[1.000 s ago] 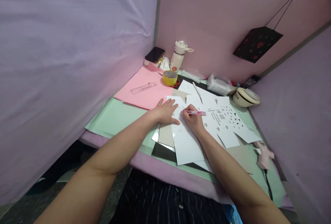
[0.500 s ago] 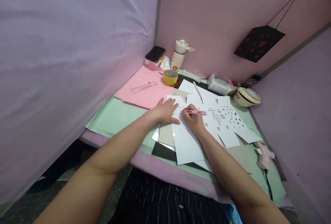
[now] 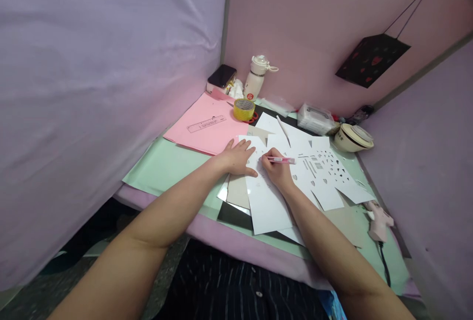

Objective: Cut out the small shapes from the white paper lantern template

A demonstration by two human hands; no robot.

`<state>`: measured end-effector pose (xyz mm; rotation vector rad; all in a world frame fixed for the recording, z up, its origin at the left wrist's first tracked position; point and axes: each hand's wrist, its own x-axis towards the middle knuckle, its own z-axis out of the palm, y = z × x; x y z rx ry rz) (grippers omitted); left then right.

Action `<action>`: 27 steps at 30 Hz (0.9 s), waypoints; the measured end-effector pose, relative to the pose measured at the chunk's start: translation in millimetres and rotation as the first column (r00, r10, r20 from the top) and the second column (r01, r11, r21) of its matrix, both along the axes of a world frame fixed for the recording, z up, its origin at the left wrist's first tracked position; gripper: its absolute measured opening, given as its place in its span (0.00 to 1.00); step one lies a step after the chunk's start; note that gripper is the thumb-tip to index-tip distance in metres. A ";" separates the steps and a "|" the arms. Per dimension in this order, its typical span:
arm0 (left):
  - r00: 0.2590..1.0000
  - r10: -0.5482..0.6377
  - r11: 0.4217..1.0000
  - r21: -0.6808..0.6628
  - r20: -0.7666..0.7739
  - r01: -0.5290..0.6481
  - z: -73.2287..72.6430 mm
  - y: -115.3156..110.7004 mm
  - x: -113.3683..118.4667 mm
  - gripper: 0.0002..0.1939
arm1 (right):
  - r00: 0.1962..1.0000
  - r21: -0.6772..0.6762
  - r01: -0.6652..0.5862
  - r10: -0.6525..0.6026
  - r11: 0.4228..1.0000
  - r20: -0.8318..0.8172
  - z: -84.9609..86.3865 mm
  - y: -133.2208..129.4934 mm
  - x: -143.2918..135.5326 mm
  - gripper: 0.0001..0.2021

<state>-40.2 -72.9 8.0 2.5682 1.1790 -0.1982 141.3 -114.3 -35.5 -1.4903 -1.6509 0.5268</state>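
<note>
My left hand lies flat with fingers spread on a white paper sheet, pressing its left part. In a writing grip, my right hand holds a slim pink craft knife. Its tip is hidden by my fingers, down at the same sheet, just right of my left hand. Small shapes show on the sheet near both hands. Another white sheet on the right has many cut-out hearts, slits and small pieces. A white pen-like stick rests on the papers behind my right hand.
Pink paper carries a clear ruler. Behind are yellow tape, red-handled scissors, a bottle, a phone and a clear box. At right stand a bowl and a pink glue gun.
Both hands keep practically the same place on the sheet, and the craft knife hardly shifts. The view has moved very slightly.
</note>
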 end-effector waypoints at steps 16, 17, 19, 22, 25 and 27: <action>1.000 -0.003 1.000 0.003 0.010 0.003 -3.6 1.7 -0.4 0.52 | 1.000 -0.022 0.002 -0.002 1.000 0.020 2.3 -1.9 -0.7 0.06; 1.000 0.000 1.000 0.000 0.015 0.000 -3.6 1.7 -0.6 0.52 | 1.000 -0.021 -0.003 0.003 1.000 0.016 2.0 -1.8 -0.4 0.06; 1.000 0.006 1.000 -0.007 0.022 -0.005 -3.3 1.7 -0.7 0.52 | 1.000 -0.015 -0.012 0.012 1.000 0.007 1.5 -1.6 0.1 0.06; 1.000 0.006 1.000 -0.012 0.023 -0.006 -2.4 1.5 -0.9 0.51 | 1.000 -0.009 -0.021 0.021 1.000 -0.004 0.8 -1.6 0.4 0.07; 1.000 0.007 1.000 -0.012 0.019 -0.006 -1.8 1.3 -1.1 0.52 | 1.000 -0.005 -0.017 0.017 1.000 -0.009 0.1 -1.8 0.4 0.07; 1.000 0.006 1.000 -0.012 0.016 -0.006 -2.0 1.2 -1.2 0.52 | 1.000 -0.004 -0.012 0.012 1.000 -0.007 -0.2 -2.1 0.4 0.07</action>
